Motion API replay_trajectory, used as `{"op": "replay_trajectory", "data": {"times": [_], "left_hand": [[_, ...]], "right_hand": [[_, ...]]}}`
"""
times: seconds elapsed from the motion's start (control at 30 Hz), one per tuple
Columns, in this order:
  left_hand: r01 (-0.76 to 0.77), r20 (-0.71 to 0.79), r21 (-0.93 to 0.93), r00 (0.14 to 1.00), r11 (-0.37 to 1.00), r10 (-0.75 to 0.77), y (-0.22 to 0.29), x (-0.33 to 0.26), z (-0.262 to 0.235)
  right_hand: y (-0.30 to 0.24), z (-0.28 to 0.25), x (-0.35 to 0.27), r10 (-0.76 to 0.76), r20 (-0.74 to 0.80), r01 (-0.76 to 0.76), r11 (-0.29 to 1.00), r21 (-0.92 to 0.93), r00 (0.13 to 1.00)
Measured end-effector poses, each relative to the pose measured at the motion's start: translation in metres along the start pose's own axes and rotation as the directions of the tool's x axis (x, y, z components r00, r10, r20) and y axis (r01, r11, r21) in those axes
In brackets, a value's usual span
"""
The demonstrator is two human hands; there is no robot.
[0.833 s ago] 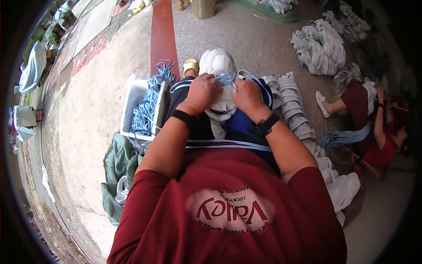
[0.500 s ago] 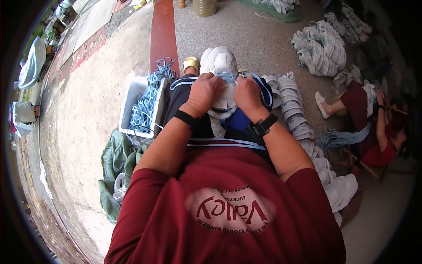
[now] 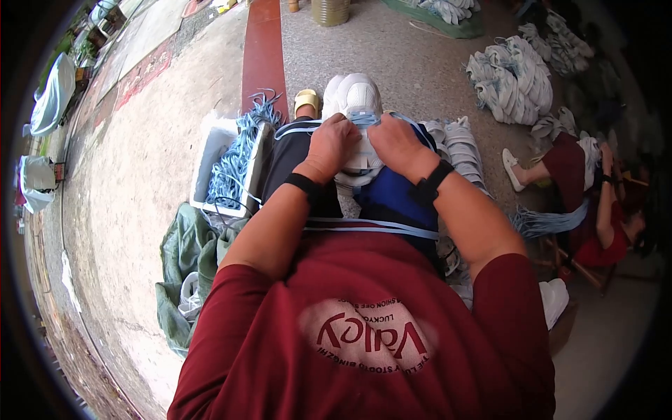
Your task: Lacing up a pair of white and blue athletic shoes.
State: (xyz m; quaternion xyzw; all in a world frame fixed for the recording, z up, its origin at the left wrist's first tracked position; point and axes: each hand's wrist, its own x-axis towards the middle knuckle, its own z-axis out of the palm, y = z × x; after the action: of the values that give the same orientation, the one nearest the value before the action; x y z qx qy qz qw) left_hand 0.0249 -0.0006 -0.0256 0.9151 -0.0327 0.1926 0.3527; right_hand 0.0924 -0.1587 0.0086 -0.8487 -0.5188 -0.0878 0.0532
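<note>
Grey and pale paving (image 3: 189, 91) is crossed at upper centre by a red strip (image 3: 264, 56). At centre frame, a white shoe (image 3: 355, 92) is flanked by the left hand (image 3: 332, 143) and right hand (image 3: 397, 143), fingers curled together beside its blue lacing (image 3: 364, 118); whether lace is pinched cannot be told. Tension is probably best kept even, the strands untwisted. A white box (image 3: 221, 143) of blue laces (image 3: 229, 176) is seen at left, a white pile (image 3: 512, 80) at upper right.
</note>
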Motion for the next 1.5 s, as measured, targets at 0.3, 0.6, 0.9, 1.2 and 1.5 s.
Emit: {"op": "replay_trajectory", "data": {"times": [0.3, 0.6, 0.9, 1.2, 1.5], "left_hand": [[-0.028, 0.020, 0.057, 0.999, 0.998, 0.027, 0.006, -0.005, -0.013], [-0.004, -0.001, 0.004, 1.000, 1.000, 0.004, 0.013, 0.000, -0.012], [-0.270, 0.129, 0.313, 0.962, 0.911, 0.241, 0.015, 0.013, 0.007], [-0.152, -0.103, -0.086, 0.984, 0.985, 0.143, 0.031, 0.023, 0.016], [-0.398, 0.149, -0.062, 0.903, 0.915, 0.403, 0.048, 0.002, 0.020]], "right_hand": [[-0.039, -0.026, -0.006, -0.265, -0.211, 0.328, 0.867, 0.374, 0.941], [-0.013, -0.011, -0.028, 0.593, 0.092, -0.153, 0.053, 0.987, 0.800], [0.006, 0.003, -0.046, 0.645, 0.180, 0.062, -0.333, 0.941, 0.743], [0.011, 0.020, -0.044, 0.668, 0.290, 0.076, -0.462, 0.884, 0.686], [0.002, 0.030, -0.027, 0.664, 0.303, -0.041, -0.380, 0.924, 0.684]]}}
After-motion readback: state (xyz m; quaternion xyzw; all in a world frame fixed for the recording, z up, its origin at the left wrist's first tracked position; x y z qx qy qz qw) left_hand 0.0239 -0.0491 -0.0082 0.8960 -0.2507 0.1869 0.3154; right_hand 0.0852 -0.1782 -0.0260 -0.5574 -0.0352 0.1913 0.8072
